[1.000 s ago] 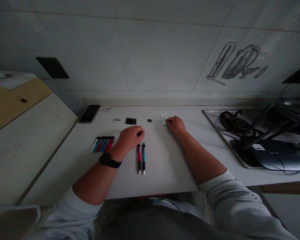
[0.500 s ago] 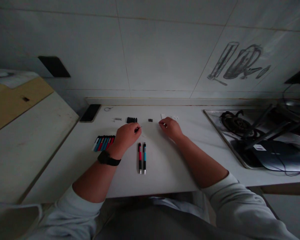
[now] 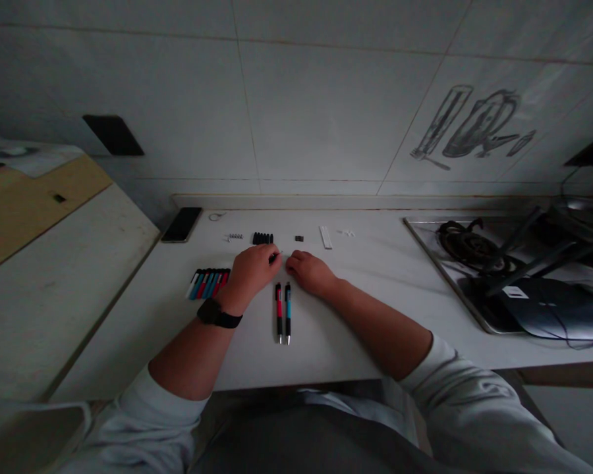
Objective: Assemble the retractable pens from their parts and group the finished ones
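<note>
Left hand (image 3: 250, 273) — your fingers are pinched shut on a thin pen part (image 3: 277, 255), its tip poking out toward 3 o'clock; right hand (image 3: 310, 272) is curled close beside it, its hold not discernible. Two finished pens (image 3: 283, 311) lie at 6 o'clock of both hands — a slipping pinch could drop the part among them, or a wrist could roll them.

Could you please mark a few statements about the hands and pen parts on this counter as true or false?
1. Two finished pens lie side by side in front of the hands. True.
2. The left hand wears a black wristwatch. True.
3. The right hand rests on the stove. False: it rests on the white counter, close to the left hand.
4. The phone lies between the two hands. False: it lies at the counter's far left corner.
5. A row of pen barrels lies left of the left hand. True.
</note>
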Demonstrator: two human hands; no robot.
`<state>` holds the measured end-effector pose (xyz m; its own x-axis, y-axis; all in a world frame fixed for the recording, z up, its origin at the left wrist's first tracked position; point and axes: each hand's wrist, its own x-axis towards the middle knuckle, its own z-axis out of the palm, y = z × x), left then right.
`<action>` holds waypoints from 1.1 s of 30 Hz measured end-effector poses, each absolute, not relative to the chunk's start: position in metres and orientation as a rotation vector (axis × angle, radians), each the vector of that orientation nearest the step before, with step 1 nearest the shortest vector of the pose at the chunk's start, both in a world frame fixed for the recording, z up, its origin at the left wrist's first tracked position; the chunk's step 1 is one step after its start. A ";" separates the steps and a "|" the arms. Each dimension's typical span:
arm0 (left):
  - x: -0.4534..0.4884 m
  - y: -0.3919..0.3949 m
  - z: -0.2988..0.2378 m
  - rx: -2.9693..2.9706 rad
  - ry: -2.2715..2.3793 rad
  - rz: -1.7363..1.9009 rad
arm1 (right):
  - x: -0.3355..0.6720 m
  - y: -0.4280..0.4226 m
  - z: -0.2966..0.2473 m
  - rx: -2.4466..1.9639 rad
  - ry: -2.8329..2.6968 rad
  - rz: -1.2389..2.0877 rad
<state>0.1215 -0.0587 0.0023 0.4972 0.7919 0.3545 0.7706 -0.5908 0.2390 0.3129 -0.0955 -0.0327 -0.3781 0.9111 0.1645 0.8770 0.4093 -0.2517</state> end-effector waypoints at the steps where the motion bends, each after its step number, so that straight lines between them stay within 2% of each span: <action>1: 0.121 -0.059 0.002 2.679 1.394 0.672 | 0.315 -0.096 -0.033 -1.555 -2.398 0.165; 8: 0.119 -0.056 -0.001 2.699 1.383 0.668 | 0.350 -0.087 -0.028 -1.478 -2.055 0.383; 13: 0.119 -0.055 -0.003 2.697 1.376 0.656 | 0.412 -0.064 -0.021 -1.357 -1.387 0.659; 16: 0.119 -0.056 -0.003 2.693 1.382 0.640 | 0.456 -0.054 -0.020 -1.334 -1.067 0.609; 20: 0.119 -0.056 -0.003 2.699 1.367 0.632 | 0.504 -0.050 -0.030 -1.448 -0.966 0.456; 26: 0.118 -0.055 -0.006 2.683 1.348 0.619 | 0.525 -0.047 -0.054 -1.885 -1.173 0.168; 33: 0.119 -0.055 -0.004 2.672 1.348 0.587 | 0.522 -0.042 -0.063 -2.072 -1.320 0.120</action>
<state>0.1190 -0.0545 -0.0044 0.5362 0.7905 0.2959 0.7552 -0.6059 0.2501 0.5222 -0.0421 -0.0631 0.4839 0.8339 0.2654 0.7724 -0.2644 -0.5776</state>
